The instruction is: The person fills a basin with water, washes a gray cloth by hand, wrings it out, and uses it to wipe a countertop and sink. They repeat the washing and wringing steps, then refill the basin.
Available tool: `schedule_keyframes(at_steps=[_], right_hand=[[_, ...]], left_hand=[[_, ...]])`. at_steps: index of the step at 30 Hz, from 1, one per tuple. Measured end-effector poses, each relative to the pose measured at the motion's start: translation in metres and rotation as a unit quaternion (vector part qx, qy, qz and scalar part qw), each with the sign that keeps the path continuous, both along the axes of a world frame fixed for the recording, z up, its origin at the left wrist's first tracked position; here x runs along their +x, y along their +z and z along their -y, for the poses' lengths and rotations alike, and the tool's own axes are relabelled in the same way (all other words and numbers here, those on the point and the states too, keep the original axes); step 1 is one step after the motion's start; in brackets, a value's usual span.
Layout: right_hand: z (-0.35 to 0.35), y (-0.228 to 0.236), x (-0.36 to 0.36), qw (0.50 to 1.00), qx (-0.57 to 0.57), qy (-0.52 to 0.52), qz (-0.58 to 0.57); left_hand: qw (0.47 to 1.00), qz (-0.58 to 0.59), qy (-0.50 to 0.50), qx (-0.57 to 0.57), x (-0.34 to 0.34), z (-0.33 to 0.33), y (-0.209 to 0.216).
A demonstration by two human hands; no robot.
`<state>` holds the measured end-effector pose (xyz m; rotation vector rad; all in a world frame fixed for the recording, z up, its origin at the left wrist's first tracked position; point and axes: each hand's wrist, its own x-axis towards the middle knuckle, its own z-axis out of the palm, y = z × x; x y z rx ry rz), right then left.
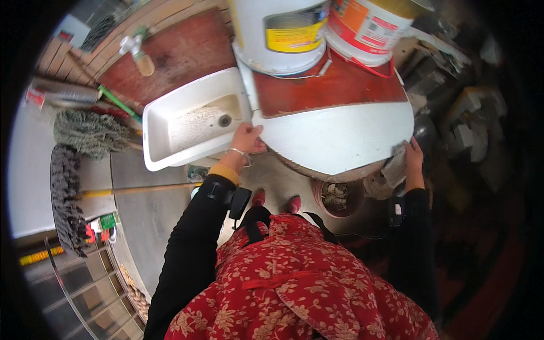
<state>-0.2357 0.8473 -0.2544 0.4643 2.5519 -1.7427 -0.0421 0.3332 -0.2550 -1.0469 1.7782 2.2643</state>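
Observation:
A white board point(340, 136) with a rounded front edge lies in front of me, against a red wooden surface. My left hand point(247, 141) is closed on the board's left corner, right beside a white sink point(150, 136). At the right end of the board, my right hand point(413, 161) has its fingers up at the edge, gripping it. A grey, cloth-like piece point(394, 168) hangs next to that hand; whether the hand also touches it, I cannot tell. The undersides of both grips are hidden.
Two large buckets, one white point(283, 34) and one red-and-white point(365, 31), stand behind the board. A tap point(136, 50) is above the sink. Mops point(65, 198) lean at the left. A round bin point(340, 201) sits on the floor beneath. Clutter fills the dark right side.

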Motion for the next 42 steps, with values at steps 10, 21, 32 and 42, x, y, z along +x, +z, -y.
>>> schedule_keyframes(at_steps=[10,21,32,42], right_hand=[[-0.019,-0.019,0.019,0.995,-0.096,-0.038,0.006],[0.022,-0.027,0.217,0.883,-0.373,-0.059,0.28],[0.295,0.061,0.276,0.907,-0.258,0.219,0.25],[0.438,0.055,0.261,0.853,-0.088,0.512,0.056]], left_hand=[[1.0,-0.019,0.016,0.013,0.007,-0.009,0.008],[0.974,0.022,-0.211,0.085,0.085,0.073,-0.003],[0.895,0.02,-0.444,0.048,0.114,0.115,-0.008],[0.888,-0.05,-0.146,0.433,0.166,0.085,-0.012]])
